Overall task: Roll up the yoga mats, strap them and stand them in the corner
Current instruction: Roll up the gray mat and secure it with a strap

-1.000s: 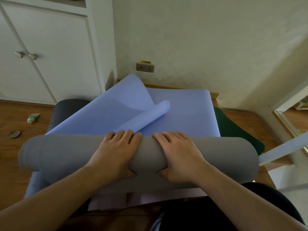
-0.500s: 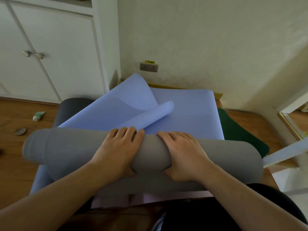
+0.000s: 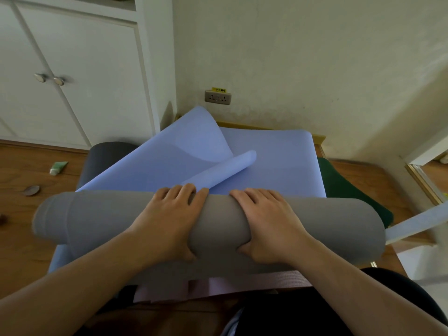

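Note:
A thick grey yoga mat roll (image 3: 97, 219) lies crosswise in front of me. My left hand (image 3: 167, 219) and my right hand (image 3: 269, 221) lie side by side over its middle, fingers curved across the top and thumbs tucked under the near side, gripping it. Beyond the roll a blue mat (image 3: 274, 163) lies spread toward the wall, its left part folded and curled over itself. A pink mat (image 3: 218, 286) shows under the roll's near side. A dark green mat (image 3: 344, 187) sticks out at the right.
White cupboard doors (image 3: 72, 81) stand at the back left, a wall socket (image 3: 217, 97) straight ahead. A small green tube (image 3: 58, 167) and a round brown object (image 3: 31, 190) lie on the wooden floor at left. A pale bar (image 3: 417, 224) crosses at right.
Both hands stay on the grey roll in the same hold. The roll sits slightly farther from me, and my view has shifted a little left.

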Motion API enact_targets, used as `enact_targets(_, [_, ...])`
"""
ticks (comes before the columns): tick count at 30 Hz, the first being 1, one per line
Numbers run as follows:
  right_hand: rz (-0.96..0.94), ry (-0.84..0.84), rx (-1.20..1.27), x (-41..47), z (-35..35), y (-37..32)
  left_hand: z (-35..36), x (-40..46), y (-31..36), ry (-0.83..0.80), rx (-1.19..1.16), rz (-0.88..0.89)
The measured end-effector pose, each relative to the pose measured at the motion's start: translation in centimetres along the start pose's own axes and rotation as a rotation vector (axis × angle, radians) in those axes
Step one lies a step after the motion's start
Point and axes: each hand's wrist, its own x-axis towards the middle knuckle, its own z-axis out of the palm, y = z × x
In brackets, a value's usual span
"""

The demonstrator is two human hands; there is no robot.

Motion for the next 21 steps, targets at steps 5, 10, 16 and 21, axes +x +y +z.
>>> enact_targets(5, [-0.016,0.001,0.015,-0.3,0.1,-0.1,0.0,0.4,0.0,0.020,-0.022,0.002])
enact_targets(10, [-0.068,0.031,-0.118,0.0,0.3,-0.8,-2.0,0.4,-0.4,-0.096,-0.234,-0.092])
enact_targets(16, [-0.075,0.090,-0.050,0.5,0.2,0.3,-3.3,-0.1,-1.0,-0.156,-0.351,-0.106])
enact_targets(21, [-0.040,0.183,0.031,0.8,-0.8,2.9,-6.9,-1.8,-7.1,-0.276,-0.553,-0.222])
